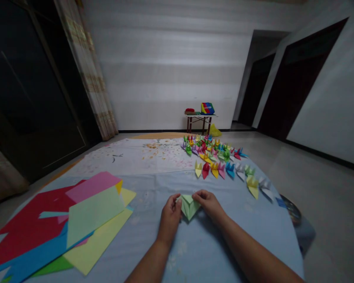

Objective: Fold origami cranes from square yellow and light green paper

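Observation:
Between my two hands is a piece of light green origami paper, folded into a pointed shape with its tip toward me. My left hand pinches its left corner, with the thumb on the near face. On the opposite side, my right hand grips the right corner between thumb and fingers. The paper is held just over the blue tablecloth. Beyond my right hand stand several folded paper cranes in many colours, the closest being a yellow crane.
Loose coloured paper sheets lie in an overlapping pile at the left. More cranes crowd the far right of the round table. Behind it, a small table bears a colourful box. A grey stool stands beyond the right edge.

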Tool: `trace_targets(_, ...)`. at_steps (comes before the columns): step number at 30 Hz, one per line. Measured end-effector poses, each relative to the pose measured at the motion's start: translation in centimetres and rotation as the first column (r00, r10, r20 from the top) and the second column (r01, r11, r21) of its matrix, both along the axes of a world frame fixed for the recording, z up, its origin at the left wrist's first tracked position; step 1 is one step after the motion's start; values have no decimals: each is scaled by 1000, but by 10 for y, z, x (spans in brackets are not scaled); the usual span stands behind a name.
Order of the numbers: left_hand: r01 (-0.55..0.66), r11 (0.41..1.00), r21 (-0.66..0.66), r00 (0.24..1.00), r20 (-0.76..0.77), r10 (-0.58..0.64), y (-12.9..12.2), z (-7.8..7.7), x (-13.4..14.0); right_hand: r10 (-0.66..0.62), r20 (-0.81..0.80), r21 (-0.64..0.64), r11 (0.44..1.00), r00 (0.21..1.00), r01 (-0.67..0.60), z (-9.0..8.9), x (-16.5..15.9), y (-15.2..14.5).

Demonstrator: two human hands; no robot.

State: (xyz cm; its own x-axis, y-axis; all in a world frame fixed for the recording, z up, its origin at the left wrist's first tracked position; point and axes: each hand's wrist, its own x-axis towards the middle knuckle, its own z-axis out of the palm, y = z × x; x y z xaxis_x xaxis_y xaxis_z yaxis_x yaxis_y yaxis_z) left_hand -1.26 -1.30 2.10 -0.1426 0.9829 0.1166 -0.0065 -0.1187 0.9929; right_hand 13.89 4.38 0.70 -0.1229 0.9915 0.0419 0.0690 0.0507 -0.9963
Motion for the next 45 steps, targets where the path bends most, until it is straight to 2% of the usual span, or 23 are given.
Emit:
trace_targets(5, -39, 999, -21, 996, 75, 40, 4, 0, -2, -3, -51, 18, 1000, 999, 3, 0, -6, -1)
trace_targets(11, -22, 998, -57, 990, 135, 30, 7, -2, -2, 72, -19, 64, 995, 997, -71, 3, -8, -9)
trace_targets(17, -30, 998, -53, 989, 146, 37, 10, -7, -3, 169, -107, 63, 985, 980, -163, 8, -4, -11)
trace_targets(19, -51, 998, -39, 993, 101, 54, 11, -8, -3, 178, -147, 45, 984, 973, -173, 4, -4, -10)
trace_targets(21, -138, 990, 13, 990, -26, 139, 10, -7, -3, 155, -163, 39, 988, 974, -151, 2, -4, -8)
trace_targets(24, -284, 938, 198, 904, -270, 331, 5, 1, -3, 63, -135, 81, 995, 989, -52, 4, -3, -8)
trace_targets(25, -282, 927, 247, 881, -316, 352, 3, 4, -3, 21, -104, 121, 993, 994, -8, 6, -2, -9)
trace_targets(27, -220, 942, 255, 893, -337, 300, -1, 10, -1, -55, -16, 248, 967, 998, 58, 13, 0, -13)
trace_targets(29, -144, 973, 178, 944, -271, 189, -3, 14, 3, -101, 68, 406, 912, 993, 65, 19, 2, -19)
trace_targets(32, -63, 997, 50, 996, -59, 66, -2, 15, 12, -68, 158, 571, 820, 985, -35, 22, 0, -27)
trace_targets(35, -20, 999, -32, 989, 144, 24, 2, 16, 19, -40, 255, 667, 731, 966, -146, 22, -3, -34)
trace_targets(37, -9, 998, -63, 971, 238, 24, 3, 19, 22, -22, 295, 695, 691, 955, -199, 24, -3, -38)
trace_targets(38, 2, 997, -75, 961, 277, 19, 3, 21, 22, -4, 295, 695, 687, 955, -212, 25, -3, -39)
trace_targets(40, 27, 995, -99, 941, 338, 8, 2, 28, 22, 13, 248, 677, 713, 969, -183, 28, 0, -39)
trace_targets(43, 98, 980, -175, 932, 361, -29, 0, 39, 20, -63, 113, 613, 790, 992, -19, 29, 6, -33)
trace_targets(45, 168, 962, -215, 934, 348, -85, -2, 44, 18, -90, 44, 515, 855, 995, 54, 24, 8, -27)
